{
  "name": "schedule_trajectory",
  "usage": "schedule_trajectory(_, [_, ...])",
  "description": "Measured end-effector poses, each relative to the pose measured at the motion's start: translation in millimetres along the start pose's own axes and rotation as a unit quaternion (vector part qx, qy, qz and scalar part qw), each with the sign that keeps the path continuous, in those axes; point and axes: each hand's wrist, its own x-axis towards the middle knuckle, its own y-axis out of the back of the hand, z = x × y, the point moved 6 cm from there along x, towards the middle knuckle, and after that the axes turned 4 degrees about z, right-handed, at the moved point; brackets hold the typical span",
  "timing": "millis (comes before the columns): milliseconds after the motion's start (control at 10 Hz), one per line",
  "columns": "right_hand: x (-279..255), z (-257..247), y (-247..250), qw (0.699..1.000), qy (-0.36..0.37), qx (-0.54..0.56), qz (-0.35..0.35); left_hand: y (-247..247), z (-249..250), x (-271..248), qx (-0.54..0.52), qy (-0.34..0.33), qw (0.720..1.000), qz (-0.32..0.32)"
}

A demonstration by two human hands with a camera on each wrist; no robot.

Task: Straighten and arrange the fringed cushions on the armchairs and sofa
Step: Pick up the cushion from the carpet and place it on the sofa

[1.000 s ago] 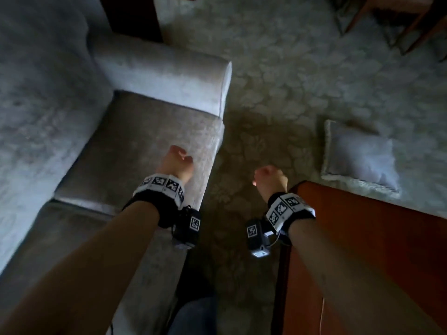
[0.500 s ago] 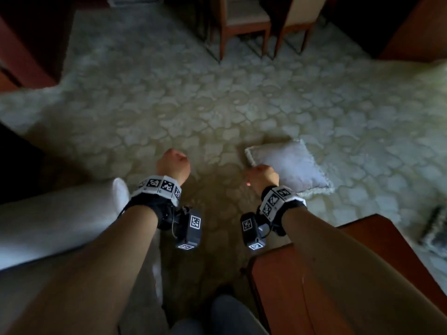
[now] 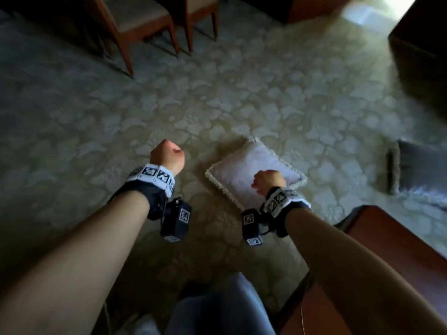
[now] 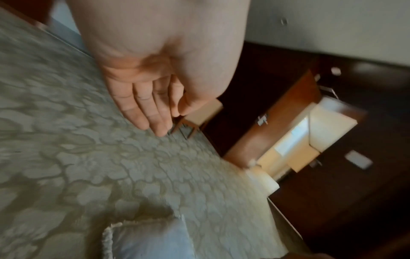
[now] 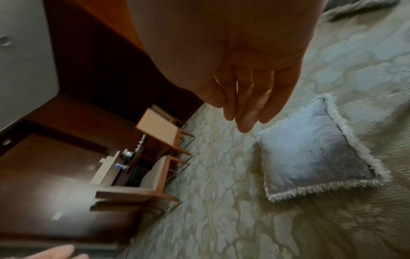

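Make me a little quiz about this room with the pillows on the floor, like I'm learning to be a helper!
1. True or false: the pale fringed cushion lies on the patterned carpet.
2. Which hand is nearer that cushion? A) left hand B) right hand
3. Fill in: a second, darker cushion lies at the ____ edge of the head view.

Key
1. True; it lies flat on the carpet, not on any seat.
2. B; the right hand hangs just above it, fingers loose and holding nothing.
3. Right.
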Motion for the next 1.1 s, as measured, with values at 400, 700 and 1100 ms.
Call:
schedule_trajectory(400, [197.7,-0.5,74.8,0.969,-0.164,0.16,0.091,-219.4,158.4,170.7,0.107,-0.117,0.976,-0.148])
schedule_trajectory(700, [433.9,128.0,-5.3,0.899,-0.329,0.267,0.11,-490.1,76.1,326.2,0.16,-0.019,0.957,-0.242])
schedule_trajectory(1100, [587.2,284.1,-176.8,0.84,-0.454,0.247,0.167,-753.6,-83.8,424.2,0.187,0.09,0.914,-0.349])
